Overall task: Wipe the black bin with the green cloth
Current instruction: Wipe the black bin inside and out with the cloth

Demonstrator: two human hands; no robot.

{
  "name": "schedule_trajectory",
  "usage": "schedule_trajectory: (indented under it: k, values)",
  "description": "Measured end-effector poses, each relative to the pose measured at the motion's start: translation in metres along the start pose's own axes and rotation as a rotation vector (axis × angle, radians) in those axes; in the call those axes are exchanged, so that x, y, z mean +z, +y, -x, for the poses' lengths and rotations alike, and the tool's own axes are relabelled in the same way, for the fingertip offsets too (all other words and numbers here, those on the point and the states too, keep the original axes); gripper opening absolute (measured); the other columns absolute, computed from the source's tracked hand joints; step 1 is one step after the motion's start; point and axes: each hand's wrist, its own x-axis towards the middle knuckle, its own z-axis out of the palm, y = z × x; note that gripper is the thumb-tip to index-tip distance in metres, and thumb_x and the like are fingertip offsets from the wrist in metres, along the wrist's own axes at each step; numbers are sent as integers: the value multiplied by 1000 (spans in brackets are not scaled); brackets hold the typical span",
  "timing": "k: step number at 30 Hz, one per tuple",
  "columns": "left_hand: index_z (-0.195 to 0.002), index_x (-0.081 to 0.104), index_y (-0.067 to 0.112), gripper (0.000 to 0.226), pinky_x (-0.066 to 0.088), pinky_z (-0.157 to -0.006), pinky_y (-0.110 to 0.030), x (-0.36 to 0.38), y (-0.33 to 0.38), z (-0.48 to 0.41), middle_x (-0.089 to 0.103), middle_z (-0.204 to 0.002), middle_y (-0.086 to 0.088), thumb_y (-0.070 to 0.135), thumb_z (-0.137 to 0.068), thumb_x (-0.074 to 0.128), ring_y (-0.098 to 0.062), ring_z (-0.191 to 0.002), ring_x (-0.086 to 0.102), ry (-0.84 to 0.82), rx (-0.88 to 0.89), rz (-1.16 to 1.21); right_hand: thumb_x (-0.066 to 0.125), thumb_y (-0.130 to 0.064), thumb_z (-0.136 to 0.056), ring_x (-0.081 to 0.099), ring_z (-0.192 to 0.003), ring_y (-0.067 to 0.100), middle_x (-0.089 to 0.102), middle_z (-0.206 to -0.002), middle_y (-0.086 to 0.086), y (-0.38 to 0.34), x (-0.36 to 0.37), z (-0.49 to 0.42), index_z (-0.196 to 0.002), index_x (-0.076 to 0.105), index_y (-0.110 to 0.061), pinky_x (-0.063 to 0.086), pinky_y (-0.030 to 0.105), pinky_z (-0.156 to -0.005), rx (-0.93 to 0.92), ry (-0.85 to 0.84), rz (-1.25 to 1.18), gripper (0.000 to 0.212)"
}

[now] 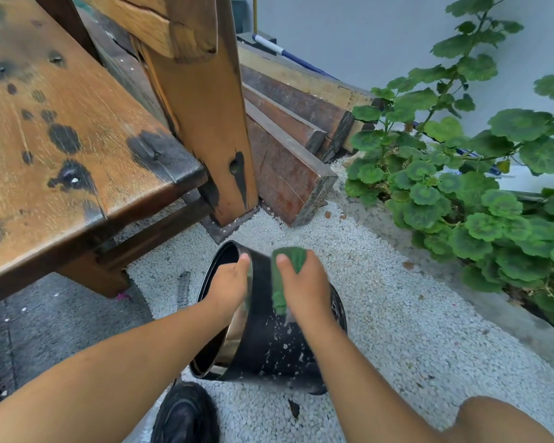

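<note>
The black bin point(269, 343) lies tipped on its side on white gravel, its open mouth facing left toward the bench. White specks dot its outer wall. My left hand point(227, 282) grips the bin's rim, thumb on top. My right hand point(304, 286) presses the green cloth point(287, 270) against the upper outer wall of the bin, with the cloth bunched under the fingers and hanging down past the thumb.
A weathered wooden bench point(71, 132) with a thick leg point(205, 123) stands at left. Stacked timber beams point(288, 155) lie behind the bin. Leafy green plants point(480, 199) fill the right. A dark round object point(186, 414), perhaps a lid, lies by my legs, and a metal spring point(183, 287) on the gravel.
</note>
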Motion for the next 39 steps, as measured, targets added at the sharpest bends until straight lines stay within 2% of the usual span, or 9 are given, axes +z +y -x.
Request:
schedule_trajectory:
  k: [4,7,11,16,20,27,34,37,39]
  values:
    - [-50,41,16,59,28,-50,-28,4,-1,-1,43,-48,2,43,-103,38,-14,-47,38,-11,-47,120,50,-56,-94,62,-99,20,58,-113,0,-4,42,14,-117,54,-19,57,41,-82,-90,37,335,44]
    - [-46,38,18,63,28,-42,-22,3,-3,-2,39,-41,8,49,-102,37,-6,-37,35,-3,-40,116,47,-60,-92,53,-113,24,55,-122,3,8,49,13,-130,51,-17,51,40,-93,-132,120,456,58]
    - [-47,32,19,59,24,-45,-26,1,-5,-3,31,-39,10,44,-98,51,-6,-37,29,-1,-38,104,50,-62,-90,52,-111,25,54,-119,3,26,43,1,-130,52,-19,50,40,-89,-183,129,588,59]
    - [-54,19,23,60,15,-47,-27,-10,-13,-8,17,-37,10,46,-93,57,-8,-32,18,18,-76,27,52,-59,-92,55,-99,22,56,-112,4,70,12,-14,-130,52,-15,53,35,-80,-69,197,656,57]
    - [-58,18,22,57,15,-49,-28,-17,-15,-10,18,-47,9,54,-96,46,-9,-39,16,10,-72,-22,53,-58,-94,54,-89,17,55,-106,4,104,-20,-21,-132,52,-13,57,34,-72,37,230,698,59]
    - [-73,33,23,40,24,-56,-29,-30,-20,8,32,-70,10,53,-97,44,-8,-60,29,-127,52,-129,56,-52,-95,51,-82,20,50,-99,4,119,-39,-29,-120,53,-10,43,32,-60,77,245,732,49]
    - [-63,25,17,46,21,-54,-34,-44,-42,30,25,-59,3,33,-105,35,-15,-55,25,-98,98,-277,56,-50,-97,54,-65,12,58,-90,2,92,-42,-25,-95,58,-16,37,26,-50,51,302,483,34]
    - [-60,24,17,47,17,-52,-32,-39,-23,14,24,-55,3,27,-104,37,-16,-52,23,-56,19,-202,59,-48,-96,63,-59,7,64,-88,-2,56,-29,-16,-93,58,-25,42,17,-39,-18,201,307,23]
    - [-59,26,17,46,17,-53,-32,-32,-12,8,25,-55,2,29,-102,37,-16,-52,24,-37,-75,-143,62,-47,-94,65,-59,5,66,-84,-6,31,-16,-6,-89,59,-30,47,16,-42,-52,85,229,17]
